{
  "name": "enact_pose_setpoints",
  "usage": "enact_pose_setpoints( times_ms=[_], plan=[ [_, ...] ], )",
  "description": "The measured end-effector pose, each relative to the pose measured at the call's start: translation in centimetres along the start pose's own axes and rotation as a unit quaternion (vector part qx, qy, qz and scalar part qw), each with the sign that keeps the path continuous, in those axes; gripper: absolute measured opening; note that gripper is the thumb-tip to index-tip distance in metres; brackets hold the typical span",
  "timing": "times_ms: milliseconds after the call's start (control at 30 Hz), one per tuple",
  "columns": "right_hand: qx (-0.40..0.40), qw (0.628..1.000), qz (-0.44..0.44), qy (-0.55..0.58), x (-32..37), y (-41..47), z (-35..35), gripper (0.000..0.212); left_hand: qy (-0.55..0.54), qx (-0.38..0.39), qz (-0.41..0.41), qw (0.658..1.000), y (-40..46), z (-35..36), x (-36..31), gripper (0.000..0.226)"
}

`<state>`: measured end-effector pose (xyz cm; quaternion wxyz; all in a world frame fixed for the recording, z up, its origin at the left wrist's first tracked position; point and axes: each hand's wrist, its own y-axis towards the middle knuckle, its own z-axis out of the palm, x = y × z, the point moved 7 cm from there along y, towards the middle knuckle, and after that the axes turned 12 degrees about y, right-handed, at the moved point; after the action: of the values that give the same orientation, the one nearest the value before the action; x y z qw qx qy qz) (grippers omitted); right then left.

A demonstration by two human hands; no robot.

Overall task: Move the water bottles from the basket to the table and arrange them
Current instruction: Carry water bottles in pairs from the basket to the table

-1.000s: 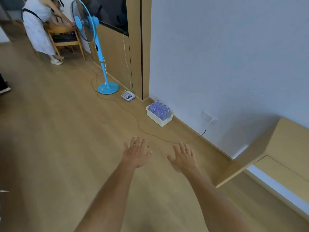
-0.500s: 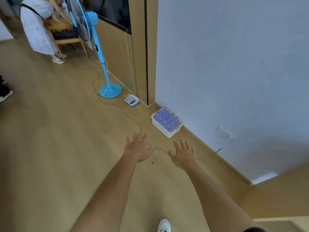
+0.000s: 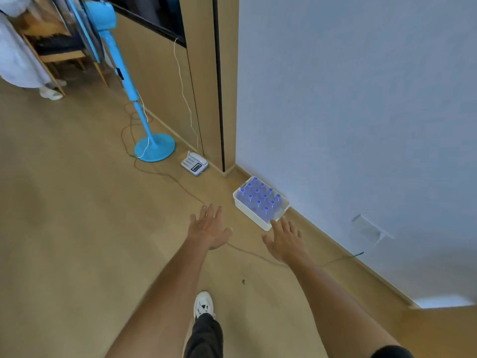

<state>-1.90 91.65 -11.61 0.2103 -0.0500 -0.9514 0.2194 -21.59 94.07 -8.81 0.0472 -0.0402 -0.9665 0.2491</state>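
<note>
From the head view, both your arms reach forward and down, palms toward the floor. Your left hand (image 3: 209, 228) is spread flat, fingers (image 3: 211, 211) released and holding nothing. Your right hand (image 3: 285, 240) is likewise flat and empty, its fingertips just at the near corner of the white basket (image 3: 247, 210); you cannot tell whether they touch it. The basket sits on the wooden floor (image 3: 77, 228) against the wall, just beyond your right fingers and to the right of your left fingers. Inside stand the water bottles (image 3: 260, 197), blue caps up: twelve caps can be counted, in rows. One cable (image 3: 245, 251) runs across the floor beneath both hands. One white shoe (image 3: 204, 304) shows below your arms. Farther beyond your left fingers stand one blue fan (image 3: 154, 148) and one telephone (image 3: 194, 163).
</note>
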Motion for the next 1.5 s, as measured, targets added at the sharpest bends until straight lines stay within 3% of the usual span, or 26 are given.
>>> enact_pose_setpoints(
  times_ms=[233,500,800,933,1067,1333,1500],
  plan=[
    [-0.003,0.996,0.083,0.026,3.3,9.5,-2.7,0.060,0.033,0.023,0.071,0.997,13.1,-5.3,3.7,0.072],
    [0.002,0.983,0.170,0.071,1.5,20.5,-3.9,0.060,0.089,0.048,0.159,0.982,26.7,-9.2,1.7,0.065],
    [0.040,0.970,0.207,0.120,-0.5,37.8,-2.3,0.060,0.148,0.080,0.198,0.966,44.8,-8.9,-0.4,0.062],
    [0.082,0.963,0.221,0.130,-2.2,45.5,2.3,0.057,0.182,0.102,0.218,0.953,53.3,-3.8,-1.3,0.060],
    [0.131,0.945,0.244,0.175,-5.7,54.2,11.5,0.045,0.226,0.131,0.256,0.931,63.3,5.9,-3.2,0.055],
    [0.097,0.926,0.273,0.241,-11.2,70.0,26.0,0.044,0.279,0.109,0.314,0.901,78.0,23.1,-8.8,0.063],
    [0.101,0.938,0.274,0.184,-13.7,75.2,30.9,0.037,0.293,0.108,0.334,0.890,82.6,28.5,-10.2,0.046]
  ],
)
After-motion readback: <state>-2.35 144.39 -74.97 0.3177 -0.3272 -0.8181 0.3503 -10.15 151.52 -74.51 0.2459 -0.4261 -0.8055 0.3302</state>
